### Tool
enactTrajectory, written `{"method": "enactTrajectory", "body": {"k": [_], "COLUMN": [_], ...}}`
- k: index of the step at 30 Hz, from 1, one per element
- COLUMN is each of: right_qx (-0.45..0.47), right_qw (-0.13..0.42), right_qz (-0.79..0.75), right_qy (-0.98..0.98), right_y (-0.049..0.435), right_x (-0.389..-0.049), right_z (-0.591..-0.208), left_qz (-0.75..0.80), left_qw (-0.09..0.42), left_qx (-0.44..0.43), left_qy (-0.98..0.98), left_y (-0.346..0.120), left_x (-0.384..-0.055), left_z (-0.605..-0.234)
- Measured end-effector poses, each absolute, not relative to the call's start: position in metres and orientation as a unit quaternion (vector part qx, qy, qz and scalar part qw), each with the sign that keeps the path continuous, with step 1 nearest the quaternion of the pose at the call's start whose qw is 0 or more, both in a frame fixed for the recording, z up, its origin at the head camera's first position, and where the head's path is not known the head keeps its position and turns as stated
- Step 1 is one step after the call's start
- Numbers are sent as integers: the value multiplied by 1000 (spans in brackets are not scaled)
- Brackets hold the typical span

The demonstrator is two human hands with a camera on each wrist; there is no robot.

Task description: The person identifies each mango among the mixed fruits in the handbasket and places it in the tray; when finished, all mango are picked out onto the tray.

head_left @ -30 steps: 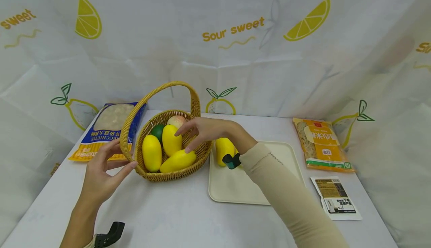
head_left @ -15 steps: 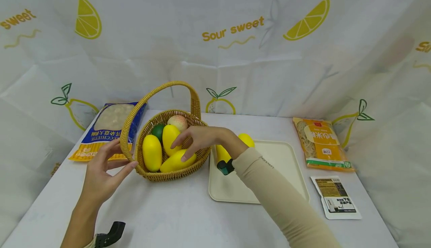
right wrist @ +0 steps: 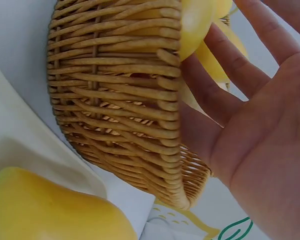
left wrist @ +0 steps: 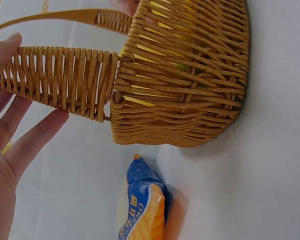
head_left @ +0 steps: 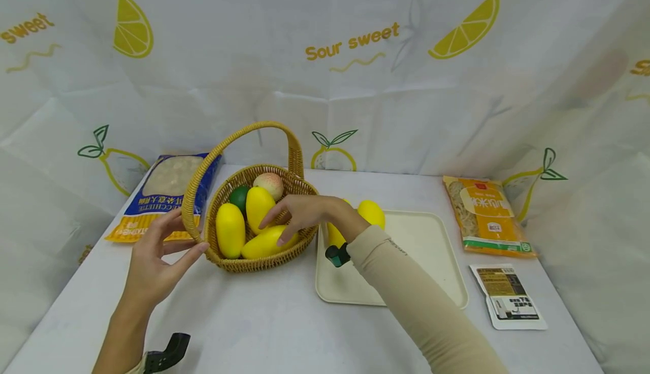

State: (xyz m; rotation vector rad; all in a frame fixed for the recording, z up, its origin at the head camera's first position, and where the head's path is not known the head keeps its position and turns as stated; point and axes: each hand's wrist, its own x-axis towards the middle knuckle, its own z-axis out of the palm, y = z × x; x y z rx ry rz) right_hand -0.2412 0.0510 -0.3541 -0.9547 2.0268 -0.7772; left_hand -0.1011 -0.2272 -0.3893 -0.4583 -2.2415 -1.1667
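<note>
A wicker basket stands left of centre, with three yellow mangoes, a green fruit and a pinkish peach inside. My left hand holds the basket's handle near its left base, thumb on one side and fingers on the other. Over the basket's right rim reaches my right hand, its fingers spread and only slightly bent. Its fingertips are at the front mango, beside the middle mango; whether they touch is unclear. The left mango lies apart from this hand.
A cream tray lies right of the basket, partly under the right forearm, with yellow fruit on it. A blue pasta bag lies behind the left hand. An orange noodle bag and a white pouch lie far right.
My right hand has moved down and slightly toward me over the basket, fingertips nearer the front mango. More yellow fruit on the tray now shows. My left hand stays at the handle.
</note>
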Motion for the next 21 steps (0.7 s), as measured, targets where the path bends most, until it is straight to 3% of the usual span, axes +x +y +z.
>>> {"method": "enactTrajectory", "body": {"k": [21], "right_qx": [-356], "right_qw": [377], "right_qz": [-270], "right_qy": [811], "right_y": [48], "right_x": [-242], "right_z": [-353], "left_qz": [-432], "left_qw": [281], "left_qx": [-166], "left_qy": [-841], "left_y": [-228], "left_x": [-101], "left_z": [-389]}}
